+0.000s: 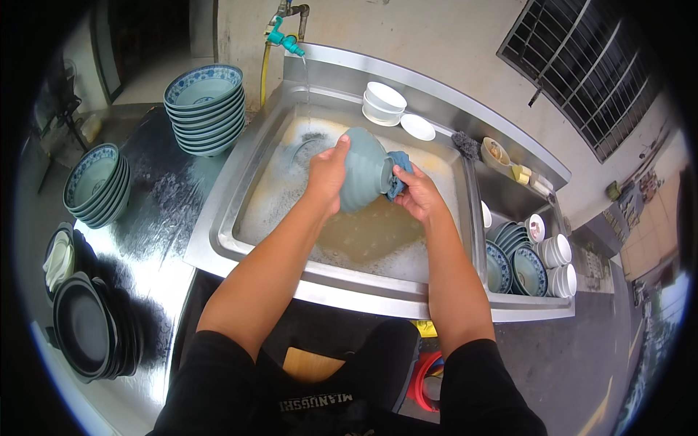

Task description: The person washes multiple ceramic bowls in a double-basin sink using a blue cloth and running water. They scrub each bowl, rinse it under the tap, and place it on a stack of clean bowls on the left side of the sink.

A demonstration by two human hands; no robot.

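A pale blue-green ribbed bowl (362,171) is held tilted on its side above the sink, its outside and foot facing right. My left hand (327,174) grips it by the rim, thumb on the outer wall. A blue cloth (399,177) is bunched in my right hand (419,191) and pressed against the bowl's foot. Below lies a stainless steel sink (223,231) of cloudy brownish water (371,234) with foam around it. From a green plastic tap (286,41) at the back left, a thin stream of water (307,76) runs into the basin.
Stacks of blue-patterned bowls (204,111) (98,185) and black plates (84,327) stand on the metal table at left. White bowls (384,102) and a dark scouring pad (466,144) rest along the back ledge. The right basin holds patterned bowls (529,270) and white cups (559,250).
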